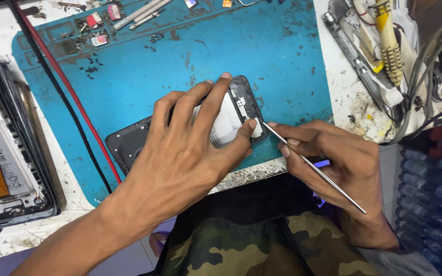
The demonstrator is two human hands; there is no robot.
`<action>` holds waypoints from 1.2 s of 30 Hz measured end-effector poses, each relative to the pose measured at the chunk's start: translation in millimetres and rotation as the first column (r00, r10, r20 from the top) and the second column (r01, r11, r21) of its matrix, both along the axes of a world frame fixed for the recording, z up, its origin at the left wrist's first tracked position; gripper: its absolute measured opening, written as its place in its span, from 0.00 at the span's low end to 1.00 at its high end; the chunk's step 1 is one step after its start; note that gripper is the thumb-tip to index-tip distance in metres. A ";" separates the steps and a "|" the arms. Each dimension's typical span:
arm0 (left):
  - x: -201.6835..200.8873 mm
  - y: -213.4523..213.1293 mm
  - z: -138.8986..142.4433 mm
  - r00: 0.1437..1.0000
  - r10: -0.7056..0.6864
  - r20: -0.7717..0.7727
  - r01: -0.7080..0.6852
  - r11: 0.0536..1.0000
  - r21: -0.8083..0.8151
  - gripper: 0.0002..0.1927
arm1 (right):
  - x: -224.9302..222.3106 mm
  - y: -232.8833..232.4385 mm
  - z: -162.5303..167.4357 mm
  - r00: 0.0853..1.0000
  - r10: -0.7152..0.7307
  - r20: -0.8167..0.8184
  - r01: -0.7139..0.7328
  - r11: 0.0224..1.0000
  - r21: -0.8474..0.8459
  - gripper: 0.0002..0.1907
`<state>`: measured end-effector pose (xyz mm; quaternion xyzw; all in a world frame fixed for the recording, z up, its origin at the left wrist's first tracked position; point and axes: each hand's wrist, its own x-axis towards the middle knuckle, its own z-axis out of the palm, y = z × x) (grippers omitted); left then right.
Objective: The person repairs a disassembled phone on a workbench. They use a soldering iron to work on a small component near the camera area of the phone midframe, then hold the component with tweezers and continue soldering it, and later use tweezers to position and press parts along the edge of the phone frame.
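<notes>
Second opened phone [6, 168] at left, red cable [62, 84], yellow-handled tool [390, 46] at right.

Bench: a white, stained worktop [351, 105] spans 9 to 3 o'clock.
Mat: a worn blue work mat [282, 56] covers its centre.
Floor: pale, at 7 o'clock.
Storage: clear bottles [428, 189] stacked at 4 o'clock.
Light: even, bright overhead.
</notes>
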<state>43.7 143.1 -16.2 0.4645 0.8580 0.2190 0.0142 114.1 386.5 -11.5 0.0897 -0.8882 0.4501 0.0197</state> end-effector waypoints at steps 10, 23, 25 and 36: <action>3.5 -5.6 -8.0 0.999 0.015 -0.043 -0.016 1.000 -0.013 0.18 | -0.7 -13.1 -8.8 0.998 -0.046 -0.037 0.048 0.997 0.060 0.09; -0.7 -17.3 -9.4 0.999 0.016 -0.049 -0.016 1.000 0.003 0.20 | 4.0 -19.0 -13.5 0.998 -0.059 0.028 0.059 0.998 0.027 0.10; -1.5 -16.5 -9.8 0.997 0.018 -0.070 -0.017 1.000 0.002 0.20 | 2.9 -20.1 -14.1 0.999 -0.041 0.011 0.041 0.999 0.024 0.09; -0.5 -18.4 -11.0 0.998 0.020 -0.061 -0.020 1.000 -0.011 0.19 | -1.3 -29.0 -6.5 0.997 -0.083 0.007 0.083 0.995 0.047 0.08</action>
